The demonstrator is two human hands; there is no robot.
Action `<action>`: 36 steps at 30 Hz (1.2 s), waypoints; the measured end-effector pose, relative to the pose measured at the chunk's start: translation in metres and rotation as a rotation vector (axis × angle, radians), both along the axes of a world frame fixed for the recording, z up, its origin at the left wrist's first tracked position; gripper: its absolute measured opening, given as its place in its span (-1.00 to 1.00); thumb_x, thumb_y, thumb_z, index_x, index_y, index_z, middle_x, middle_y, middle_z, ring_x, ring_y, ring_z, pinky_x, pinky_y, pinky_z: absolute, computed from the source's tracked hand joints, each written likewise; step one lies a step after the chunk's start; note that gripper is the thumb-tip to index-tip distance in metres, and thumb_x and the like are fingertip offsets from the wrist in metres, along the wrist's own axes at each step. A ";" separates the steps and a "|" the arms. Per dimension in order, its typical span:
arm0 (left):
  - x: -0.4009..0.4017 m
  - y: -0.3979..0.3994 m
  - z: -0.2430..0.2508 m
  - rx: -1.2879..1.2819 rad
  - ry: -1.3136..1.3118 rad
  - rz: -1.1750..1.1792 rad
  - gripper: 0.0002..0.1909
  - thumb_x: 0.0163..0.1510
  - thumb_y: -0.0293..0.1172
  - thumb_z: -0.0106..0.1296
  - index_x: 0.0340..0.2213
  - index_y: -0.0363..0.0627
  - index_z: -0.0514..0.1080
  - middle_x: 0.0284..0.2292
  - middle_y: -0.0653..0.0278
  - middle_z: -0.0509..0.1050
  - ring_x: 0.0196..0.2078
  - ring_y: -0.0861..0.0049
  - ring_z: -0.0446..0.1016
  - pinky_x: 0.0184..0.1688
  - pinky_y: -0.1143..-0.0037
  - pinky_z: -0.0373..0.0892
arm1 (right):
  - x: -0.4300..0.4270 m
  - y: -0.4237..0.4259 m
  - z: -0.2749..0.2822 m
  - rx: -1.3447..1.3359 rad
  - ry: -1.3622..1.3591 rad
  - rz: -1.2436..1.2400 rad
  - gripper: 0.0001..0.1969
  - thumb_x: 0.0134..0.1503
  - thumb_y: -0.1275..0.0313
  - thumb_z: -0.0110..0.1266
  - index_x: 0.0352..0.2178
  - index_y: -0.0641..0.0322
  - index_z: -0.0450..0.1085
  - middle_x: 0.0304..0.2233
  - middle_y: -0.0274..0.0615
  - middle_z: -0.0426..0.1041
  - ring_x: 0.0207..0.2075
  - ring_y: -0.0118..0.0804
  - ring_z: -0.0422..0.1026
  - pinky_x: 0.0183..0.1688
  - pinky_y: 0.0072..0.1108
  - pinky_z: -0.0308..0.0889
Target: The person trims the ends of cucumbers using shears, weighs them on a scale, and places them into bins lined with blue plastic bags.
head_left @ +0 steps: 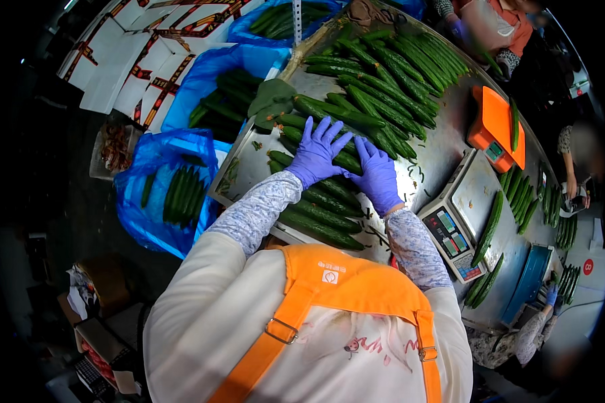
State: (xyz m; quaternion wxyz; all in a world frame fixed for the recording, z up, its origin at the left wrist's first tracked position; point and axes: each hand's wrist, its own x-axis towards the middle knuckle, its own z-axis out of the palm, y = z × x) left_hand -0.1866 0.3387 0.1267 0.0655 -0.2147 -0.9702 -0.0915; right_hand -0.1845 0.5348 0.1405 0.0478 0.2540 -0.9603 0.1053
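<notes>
Both of my hands wear purple gloves and rest on a pile of cucumbers [327, 210] on a metal table [302, 83]. My left hand [316, 151] lies flat with its fingers spread across several cucumbers. To its right, my right hand [377, 175] presses on the cucumbers' ends, its fingers pointing up and left. The two thumbs meet or nearly meet. Beyond my hands a larger heap of cucumbers [388, 80] covers the far part of the table. Neither hand is closed around a cucumber; the palms hide part of the row beneath.
Blue-lined boxes with cucumbers [181, 196] stand at the left. A weighing scale [454, 237] bearing a cucumber [489, 226] and an orange scale [499, 126] are to the right. White foam boxes [146, 65] are stacked upper left. Other people work along the right side.
</notes>
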 end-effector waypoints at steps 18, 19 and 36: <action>0.163 -0.042 -0.030 0.147 -0.094 -0.126 -0.29 -0.01 0.14 0.07 0.13 0.12 0.26 0.16 0.12 0.16 0.27 0.10 0.02 0.29 0.08 -0.09 | 0.001 0.023 0.022 -0.595 -0.821 -0.420 -0.36 0.06 -0.18 0.06 -0.35 0.33 0.47 -0.56 -0.28 0.39 -0.52 -0.44 0.35 -0.38 -0.61 0.28; 0.163 -0.042 -0.031 0.138 -0.097 -0.126 -0.29 -0.01 0.14 0.08 0.13 0.12 0.26 0.16 0.12 0.16 0.27 0.11 0.02 0.29 0.09 -0.09 | 0.005 0.020 0.034 -0.664 -0.882 -0.434 -0.37 0.06 -0.17 0.06 -0.40 0.32 0.47 -0.59 -0.30 0.36 -0.54 -0.48 0.32 -0.42 -0.62 0.25; 0.147 -0.034 -0.030 0.091 -0.029 -0.332 -0.22 -0.19 -0.24 0.28 0.11 0.05 0.26 0.14 0.11 0.16 0.26 0.06 0.03 0.26 -0.06 -0.11 | 0.126 0.220 0.046 -0.516 0.479 -1.048 -0.54 0.25 0.11 -0.06 -0.09 0.35 0.37 -0.39 0.15 0.45 -0.38 0.08 0.45 -0.34 -0.29 0.33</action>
